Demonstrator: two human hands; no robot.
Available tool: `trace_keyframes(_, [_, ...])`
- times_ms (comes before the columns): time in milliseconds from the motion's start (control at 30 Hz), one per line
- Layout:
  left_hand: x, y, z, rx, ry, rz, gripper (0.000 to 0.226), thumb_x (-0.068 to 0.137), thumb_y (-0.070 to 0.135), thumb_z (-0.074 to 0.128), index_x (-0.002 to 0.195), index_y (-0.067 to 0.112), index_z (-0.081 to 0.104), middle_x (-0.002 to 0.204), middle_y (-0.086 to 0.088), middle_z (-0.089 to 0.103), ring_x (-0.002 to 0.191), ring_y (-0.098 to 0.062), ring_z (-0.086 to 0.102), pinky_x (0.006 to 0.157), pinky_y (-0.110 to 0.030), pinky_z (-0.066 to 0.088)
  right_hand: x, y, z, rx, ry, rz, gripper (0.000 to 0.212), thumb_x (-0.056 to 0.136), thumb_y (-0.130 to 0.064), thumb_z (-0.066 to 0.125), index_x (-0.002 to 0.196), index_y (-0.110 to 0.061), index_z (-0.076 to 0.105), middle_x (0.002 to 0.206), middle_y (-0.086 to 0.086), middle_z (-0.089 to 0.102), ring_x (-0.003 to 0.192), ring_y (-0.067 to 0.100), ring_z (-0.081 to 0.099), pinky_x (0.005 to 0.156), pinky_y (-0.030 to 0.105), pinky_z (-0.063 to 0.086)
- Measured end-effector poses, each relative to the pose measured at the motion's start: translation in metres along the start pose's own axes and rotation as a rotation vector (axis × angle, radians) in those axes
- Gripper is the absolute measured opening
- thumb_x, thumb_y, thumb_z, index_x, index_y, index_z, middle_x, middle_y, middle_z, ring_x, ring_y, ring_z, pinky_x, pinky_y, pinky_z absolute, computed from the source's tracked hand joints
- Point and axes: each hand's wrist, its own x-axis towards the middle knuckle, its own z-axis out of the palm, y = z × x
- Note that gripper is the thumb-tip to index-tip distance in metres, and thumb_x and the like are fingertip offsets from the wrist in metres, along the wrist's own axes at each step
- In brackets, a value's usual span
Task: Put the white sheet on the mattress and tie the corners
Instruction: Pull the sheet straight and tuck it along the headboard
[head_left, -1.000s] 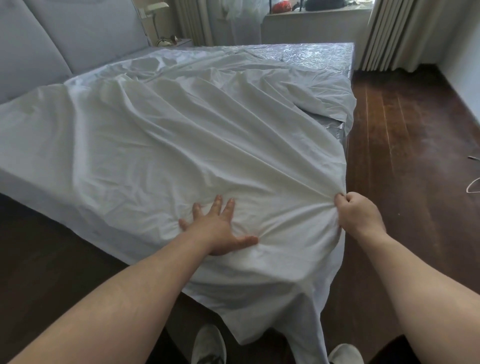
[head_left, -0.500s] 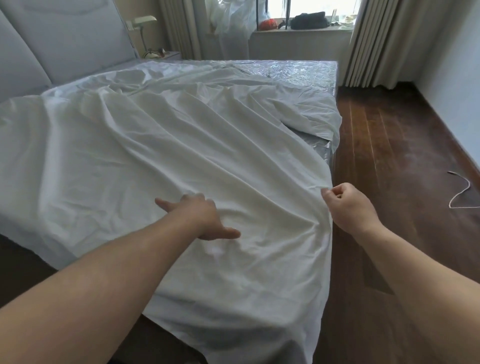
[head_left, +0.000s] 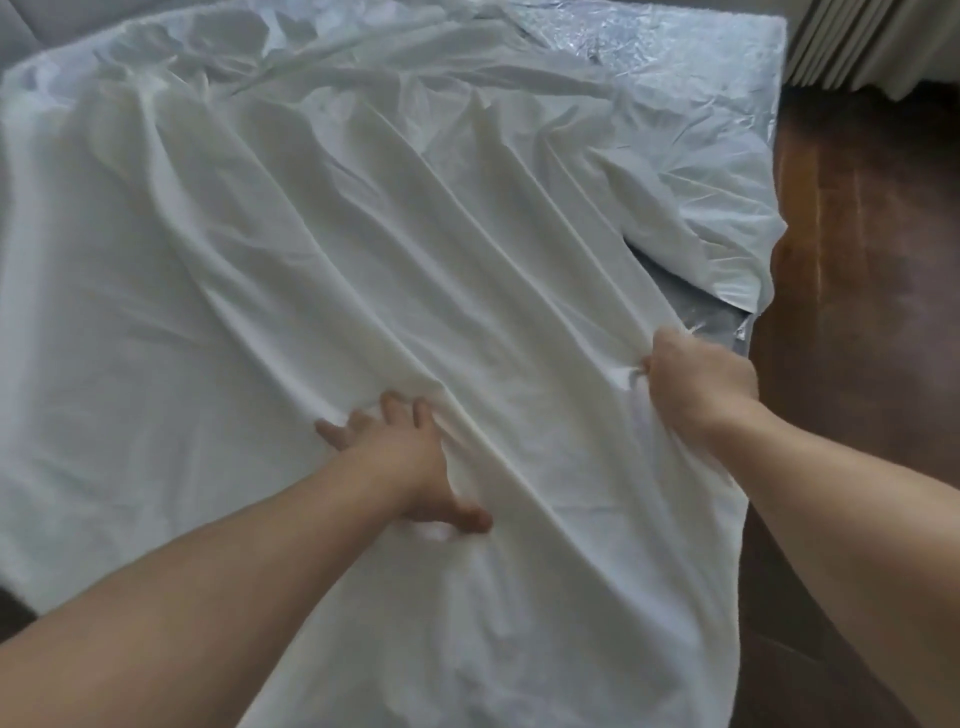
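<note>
Sheet (head_left: 322, 249), white and heavily creased, is lying spread over most of the mattress (head_left: 691, 57), with its long folds running on a diagonal from the far left down toward the near right. There is one sheet and one mattress, and the mattress is showing its shiny plastic wrapping along the far right corner and in a small dark gap at the right edge, where the cloth is not covering it. The near part of the sheet is hanging off the foot of the bed toward the person, and a loose flap is bunching at the right side, draping over the edge above the wooden floor (head_left: 857, 249).

Two bare hands are working on it. The left hand (head_left: 410, 467) is lying palm down on the cloth near the middle of the near edge, fingers fairly straight and spread, thumb out to the right, pressing the fabric flat rather than holding any of it. The right hand (head_left: 696, 384) is curling into a tight grip at the right edge of the sheet, with a bunch of cloth gathered in the fist and creases fanning away from it toward the left hand. The two hands are well apart, with a taut ridge of fabric running between them.

Pale pleated curtains (head_left: 872, 41) are hanging at the far right corner, beside the mattress.
</note>
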Motion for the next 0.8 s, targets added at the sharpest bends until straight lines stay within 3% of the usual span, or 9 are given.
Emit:
trace_keyframes(67, [-0.006, -0.006, -0.007, 0.002, -0.033, 0.022, 0.151, 0.048, 0.1, 0.058, 0.163, 0.023, -0.003, 0.171, -0.006, 0.0, 0.152, -0.04, 0.021, 0.11, -0.079, 0.016, 0.005, 0.014, -0.014, -0.011, -0.082, 0.035, 0.008, 0.095, -0.012, 0.041, 0.1, -0.017, 0.044, 0.097, 0.011, 0.062, 0.091, 0.038, 0.064, 0.069, 0.04, 0.042])
trace_keyframes(133, [-0.015, -0.018, -0.031, -0.065, -0.062, 0.028, 0.12, 0.068, 0.089, 0.058, 0.16, 0.026, 0.016, 0.163, -0.001, 0.023, 0.147, -0.031, 0.032, 0.109, -0.074, 0.026, 0.012, 0.035, -0.046, 0.026, -0.188, 0.137, 0.009, 0.091, -0.011, 0.04, 0.099, -0.015, 0.042, 0.091, 0.009, 0.054, 0.086, 0.037, 0.059, 0.069, 0.042, 0.045])
trace_keyframes(200, [-0.03, -0.024, -0.052, -0.134, -0.054, 0.019, 0.089, 0.082, 0.076, 0.056, 0.15, 0.023, 0.033, 0.15, 0.0, 0.042, 0.138, -0.029, 0.043, 0.108, -0.067, 0.035, 0.01, 0.055, -0.07, 0.077, -0.258, 0.178, 0.01, 0.094, -0.02, 0.042, 0.1, -0.015, 0.047, 0.094, 0.006, 0.057, 0.082, 0.033, 0.058, 0.07, 0.042, 0.048])
trace_keyframes(333, [-0.079, -0.004, -0.135, -0.178, -0.072, 0.07, 0.054, 0.093, 0.055, 0.052, 0.136, 0.023, 0.046, 0.136, 0.001, 0.052, 0.125, -0.029, 0.052, 0.107, -0.06, 0.038, -0.008, 0.075, -0.142, 0.18, -0.395, 0.071, 0.022, 0.101, -0.043, 0.048, 0.103, -0.021, 0.053, 0.103, 0.004, 0.066, 0.084, 0.026, 0.06, 0.071, 0.041, 0.05])
trace_keyframes(500, [-0.143, 0.065, -0.238, -0.244, -0.047, 0.162, 0.055, 0.099, 0.054, 0.051, 0.144, 0.023, 0.047, 0.142, 0.002, 0.053, 0.128, -0.025, 0.054, 0.101, -0.048, 0.049, -0.036, 0.089, -0.218, 0.447, -0.555, -0.065, 0.042, 0.101, -0.044, 0.053, 0.136, -0.021, 0.053, 0.117, 0.001, 0.068, 0.099, 0.021, 0.064, 0.083, 0.037, 0.053])
trace_keyframes(633, [-0.203, 0.138, -0.314, -0.333, 0.029, 0.171, 0.063, 0.099, 0.054, 0.053, 0.154, 0.026, 0.041, 0.151, 0.004, 0.051, 0.137, -0.02, 0.05, 0.108, -0.043, 0.046, -0.042, 0.127, -0.287, 0.644, -0.592, -0.142, 0.038, 0.102, -0.04, 0.054, 0.133, -0.019, 0.054, 0.102, -0.004, 0.069, 0.09, 0.015, 0.067, 0.082, 0.032, 0.053])
trace_keyframes(800, [-0.263, 0.208, -0.378, -0.381, 0.058, 0.161, 0.059, 0.1, 0.05, 0.053, 0.152, 0.025, 0.044, 0.147, 0.004, 0.056, 0.132, -0.02, 0.054, 0.105, -0.042, 0.049, -0.028, 0.192, -0.358, 0.688, -0.597, -0.198, 0.039, 0.096, -0.044, 0.06, 0.126, -0.02, 0.059, 0.096, -0.006, 0.068, 0.085, 0.013, 0.069, 0.08, 0.033, 0.057])
